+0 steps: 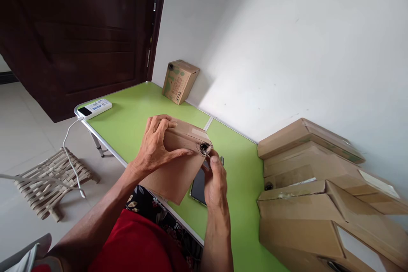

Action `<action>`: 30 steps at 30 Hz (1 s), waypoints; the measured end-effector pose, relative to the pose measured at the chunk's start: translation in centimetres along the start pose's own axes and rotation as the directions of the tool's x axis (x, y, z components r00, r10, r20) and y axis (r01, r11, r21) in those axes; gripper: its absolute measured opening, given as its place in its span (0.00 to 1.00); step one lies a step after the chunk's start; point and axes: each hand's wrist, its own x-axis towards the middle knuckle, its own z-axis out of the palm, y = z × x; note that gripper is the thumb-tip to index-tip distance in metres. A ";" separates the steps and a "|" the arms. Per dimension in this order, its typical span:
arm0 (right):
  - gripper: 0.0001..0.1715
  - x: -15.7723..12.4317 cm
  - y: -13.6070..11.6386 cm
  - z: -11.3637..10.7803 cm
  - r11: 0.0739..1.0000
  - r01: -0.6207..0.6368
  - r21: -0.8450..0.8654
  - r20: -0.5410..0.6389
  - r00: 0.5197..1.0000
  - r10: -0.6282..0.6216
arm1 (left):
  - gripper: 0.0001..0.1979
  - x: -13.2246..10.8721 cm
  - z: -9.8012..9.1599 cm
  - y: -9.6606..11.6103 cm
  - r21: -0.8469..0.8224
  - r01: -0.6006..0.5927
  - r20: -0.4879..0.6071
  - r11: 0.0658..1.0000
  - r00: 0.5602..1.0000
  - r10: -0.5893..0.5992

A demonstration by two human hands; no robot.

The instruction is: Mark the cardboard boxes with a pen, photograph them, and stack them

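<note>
Both my hands hold a brown cardboard box (174,174) just above the near edge of the green table (140,114). My left hand (156,146) wraps over the box's top and left side, thumb pressed across its front. My right hand (215,182) grips the box's right side, thumb up near a small dark fitting at the upper right corner. Under the box, partly hidden, a dark phone (199,187) lies flat on the table.
A small printed carton (179,80) leans against the white wall at the table's back. A stack of several cardboard boxes (318,187) fills the right side. A white power bank (94,108) with a cable lies at the left corner. A woven stool (51,180) stands on the floor.
</note>
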 end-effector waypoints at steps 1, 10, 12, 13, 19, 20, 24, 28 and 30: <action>0.44 -0.3 0.3 -1.1 0.992 -0.052 -0.116 -0.048 0.998 0.046 | 0.35 -0.1 -0.1 -0.1 -0.009 -0.015 -0.009 1.000 1.000 0.015; 0.19 0.9 3.8 -8.8 0.577 -0.507 -0.640 -0.440 0.858 0.267 | 0.33 -0.2 -0.1 -0.5 -0.018 -0.031 -0.026 0.999 0.999 0.031; 0.11 1.7 4.4 -8.8 0.566 -0.524 -0.637 -0.442 0.849 0.289 | 0.33 -0.1 0.1 -0.6 -0.021 -0.027 -0.021 0.999 0.999 0.026; 0.10 2.1 4.6 -8.8 0.573 -0.526 -0.629 -0.442 0.848 0.292 | 0.33 0.0 0.2 -0.7 -0.023 -0.025 -0.019 0.999 1.000 0.025; 0.20 2.2 3.1 -9.3 0.768 -0.449 -0.457 -0.460 0.858 0.228 | 0.32 0.4 0.6 -0.8 -0.020 -0.004 -0.005 1.000 1.000 0.004; 0.22 1.8 2.2 -9.0 0.815 -0.410 -0.410 -0.463 0.863 0.202 | 0.32 0.5 0.7 -0.9 -0.021 -0.002 -0.001 1.000 1.000 0.002; 0.25 -0.2 -2.0 -5.3 0.997 -0.075 0.015 -0.358 0.931 0.075 | 0.32 0.7 0.7 -0.9 -0.025 0.024 0.016 0.999 1.000 -0.024; 0.21 -1.1 -4.9 -0.2 0.935 0.163 0.316 -0.242 0.966 -0.086 | 0.32 0.9 0.8 -1.0 -0.030 0.035 0.022 0.999 0.999 -0.034; 0.19 -0.9 -5.3 1.5 0.931 0.190 0.311 -0.256 0.960 -0.110 | 0.32 0.9 0.9 -1.0 -0.030 0.032 0.021 0.999 0.999 -0.032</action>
